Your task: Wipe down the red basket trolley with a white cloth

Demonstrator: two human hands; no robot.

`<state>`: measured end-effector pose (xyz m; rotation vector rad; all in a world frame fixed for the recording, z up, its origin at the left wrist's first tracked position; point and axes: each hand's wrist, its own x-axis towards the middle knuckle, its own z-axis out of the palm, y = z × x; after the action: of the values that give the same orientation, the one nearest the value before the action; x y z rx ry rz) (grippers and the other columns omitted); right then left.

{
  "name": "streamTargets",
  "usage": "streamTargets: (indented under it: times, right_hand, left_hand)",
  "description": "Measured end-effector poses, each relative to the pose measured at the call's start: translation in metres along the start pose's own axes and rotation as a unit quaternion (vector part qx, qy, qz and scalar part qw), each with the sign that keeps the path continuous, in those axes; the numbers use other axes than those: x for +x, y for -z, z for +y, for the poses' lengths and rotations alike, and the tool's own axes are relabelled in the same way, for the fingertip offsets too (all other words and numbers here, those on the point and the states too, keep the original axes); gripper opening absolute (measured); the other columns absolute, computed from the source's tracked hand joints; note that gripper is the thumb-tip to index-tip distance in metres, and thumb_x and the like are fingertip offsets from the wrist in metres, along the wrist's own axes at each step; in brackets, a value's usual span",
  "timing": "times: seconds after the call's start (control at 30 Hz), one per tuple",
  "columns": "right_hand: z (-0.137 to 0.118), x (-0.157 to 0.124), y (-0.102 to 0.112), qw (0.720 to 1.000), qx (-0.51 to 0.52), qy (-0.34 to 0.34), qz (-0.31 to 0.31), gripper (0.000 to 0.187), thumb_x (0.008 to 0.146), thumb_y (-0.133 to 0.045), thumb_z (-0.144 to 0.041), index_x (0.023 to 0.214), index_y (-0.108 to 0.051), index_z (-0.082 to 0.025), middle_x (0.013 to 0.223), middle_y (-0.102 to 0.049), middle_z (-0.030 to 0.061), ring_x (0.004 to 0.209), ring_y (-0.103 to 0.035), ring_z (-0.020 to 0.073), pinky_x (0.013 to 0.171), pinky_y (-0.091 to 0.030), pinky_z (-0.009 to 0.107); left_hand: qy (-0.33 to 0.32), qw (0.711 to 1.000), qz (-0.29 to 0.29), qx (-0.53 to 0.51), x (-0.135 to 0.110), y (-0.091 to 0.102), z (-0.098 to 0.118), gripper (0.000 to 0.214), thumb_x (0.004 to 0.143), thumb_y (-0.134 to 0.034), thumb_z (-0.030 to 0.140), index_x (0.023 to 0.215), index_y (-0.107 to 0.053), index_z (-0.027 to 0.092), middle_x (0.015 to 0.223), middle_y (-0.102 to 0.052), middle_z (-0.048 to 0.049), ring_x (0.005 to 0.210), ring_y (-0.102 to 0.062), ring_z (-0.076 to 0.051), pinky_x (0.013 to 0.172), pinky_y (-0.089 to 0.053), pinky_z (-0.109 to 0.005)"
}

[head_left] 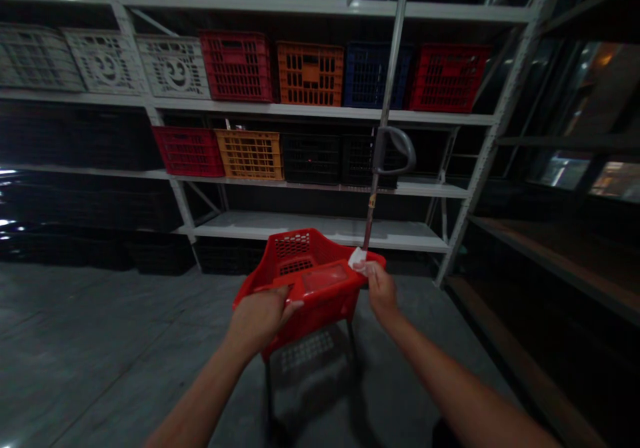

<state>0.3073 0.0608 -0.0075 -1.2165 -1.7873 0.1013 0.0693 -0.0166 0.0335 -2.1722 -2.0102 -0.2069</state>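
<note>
A red plastic shopping cart [320, 307] stands in front of me, its basket pointing away toward the shelves. My left hand [260, 318] is closed around the left part of the cart's handle. At the right end of the handle, my right hand [381, 291] pinches a crumpled white wipe [357, 259], pressed against the cart near the foot of a pole. This metal pole [393, 61] rises from the cart's right corner and carries a grey loop grip [407, 151]. Whether the white piece is paper or cloth, I cannot tell.
A white metal rack [320, 225] with red, orange, blue, white and black crates, such as the orange crate [311, 75], spans the back. Dark shelving [543, 251] closes in on the right. Grey concrete floor [110, 341] lies on the left.
</note>
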Motion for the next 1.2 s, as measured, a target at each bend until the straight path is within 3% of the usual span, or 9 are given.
streamTargets:
  times: [0.07, 0.17, 0.3, 0.43, 0.53, 0.67, 0.8, 1.03, 1.2]
  right_hand:
    - [-0.018, -0.030, -0.027, 0.996, 0.055, 0.052, 0.048, 0.041, 0.092, -0.020, -0.023, 0.110, -0.056, -0.024, 0.120, -0.057, 0.0057, 0.119, -0.043, 0.0204, 0.103, -0.024, 0.043]
    - [-0.033, -0.058, -0.058, 0.988, 0.035, 0.142, 0.039, 0.035, 0.089, -0.030, -0.025, 0.113, -0.054, -0.031, 0.130, -0.048, 0.0003, 0.130, -0.027, 0.0226, 0.105, -0.009, 0.053]
    - [-0.012, -0.057, -0.068, 0.979, -0.033, 0.193, 0.047, 0.038, 0.086, -0.031, -0.026, 0.119, -0.050, -0.029, 0.127, -0.052, 0.0041, 0.128, -0.030, 0.0240, 0.105, -0.004, 0.055]
    - [0.029, -0.033, -0.052, 0.982, -0.034, 0.112, 0.148, 0.046, 0.086, -0.022, -0.017, 0.128, -0.043, -0.018, 0.129, -0.048, 0.0116, 0.128, -0.032, 0.0219, 0.105, -0.012, 0.053]
    - [0.054, -0.006, -0.035, 0.984, 0.016, 0.046, 0.173, 0.048, 0.086, -0.021, -0.018, 0.128, -0.043, -0.014, 0.130, -0.047, 0.0125, 0.126, -0.035, 0.0200, 0.104, -0.024, 0.046]
    - [0.077, 0.039, -0.016, 0.988, 0.094, -0.102, 0.070, 0.045, 0.086, -0.024, -0.027, 0.117, -0.055, -0.013, 0.116, -0.058, 0.0136, 0.109, -0.053, 0.0215, 0.091, -0.041, 0.038]
    - [0.085, 0.072, -0.010, 0.986, 0.111, -0.121, -0.018, 0.042, 0.086, -0.028, -0.029, 0.097, -0.065, -0.011, 0.090, -0.069, 0.0117, 0.082, -0.064, 0.0200, 0.071, -0.049, 0.029]
    - [0.065, 0.048, -0.008, 0.990, 0.043, -0.135, -0.020, 0.045, 0.087, -0.024, -0.028, 0.077, -0.065, -0.015, 0.079, -0.069, 0.0125, 0.073, -0.064, 0.0201, 0.062, -0.044, 0.026]
    - [0.055, 0.024, -0.001, 0.990, 0.020, -0.137, -0.004, 0.038, 0.086, -0.032, -0.032, 0.073, -0.065, -0.018, 0.074, -0.068, 0.0108, 0.072, -0.062, 0.0214, 0.065, -0.043, 0.027]
  left_hand:
    - [-0.006, 1.000, 0.005, 0.005, 0.002, -0.002, 0.008, 0.050, 0.085, -0.023, 0.054, 0.099, -0.055, 0.019, 0.086, -0.065, -0.0116, 0.082, -0.061, -0.024, 0.069, -0.043, -0.034]
    - [0.004, 1.000, 0.001, 0.014, 0.005, -0.002, 0.016, 0.049, 0.086, -0.022, 0.051, 0.101, -0.054, 0.017, 0.087, -0.065, -0.0125, 0.081, -0.061, -0.025, 0.068, -0.043, -0.034]
    - [0.004, 1.000, 0.002, 0.024, 0.004, 0.001, 0.019, 0.049, 0.085, -0.022, 0.051, 0.097, -0.055, 0.017, 0.086, -0.065, -0.0116, 0.081, -0.061, -0.023, 0.069, -0.043, -0.033]
    - [0.001, 0.999, 0.007, 0.036, 0.002, 0.003, 0.015, 0.050, 0.085, -0.020, 0.053, 0.095, -0.055, 0.017, 0.085, -0.065, -0.0114, 0.078, -0.061, -0.024, 0.066, -0.043, -0.033]
    - [0.008, 0.999, 0.003, 0.036, 0.001, 0.004, 0.011, 0.050, 0.085, -0.021, 0.053, 0.095, -0.055, 0.018, 0.087, -0.065, -0.0113, 0.079, -0.061, -0.023, 0.068, -0.042, -0.033]
    - [0.013, 0.999, -0.008, 0.043, 0.002, 0.005, 0.007, 0.053, 0.084, -0.022, 0.055, 0.100, -0.055, 0.018, 0.089, -0.065, -0.0124, 0.082, -0.061, -0.024, 0.068, -0.042, -0.034]
    - [0.001, 0.999, 0.001, 0.041, 0.002, 0.004, 0.004, 0.060, 0.081, -0.021, 0.062, 0.107, -0.054, 0.019, 0.092, -0.065, -0.0124, 0.085, -0.061, -0.025, 0.070, -0.042, -0.033]
    - [0.030, 0.998, 0.029, 0.050, 0.006, -0.009, -0.024, 0.061, 0.083, -0.018, 0.060, 0.106, -0.058, 0.021, 0.095, -0.066, -0.0106, 0.086, -0.060, -0.026, 0.070, -0.044, -0.035]
    - [-0.002, 0.990, 0.131, 0.044, 0.000, -0.009, -0.057, 0.047, 0.084, -0.031, 0.052, 0.105, -0.060, 0.022, 0.118, -0.057, -0.0091, 0.113, -0.046, -0.026, 0.102, -0.022, -0.048]
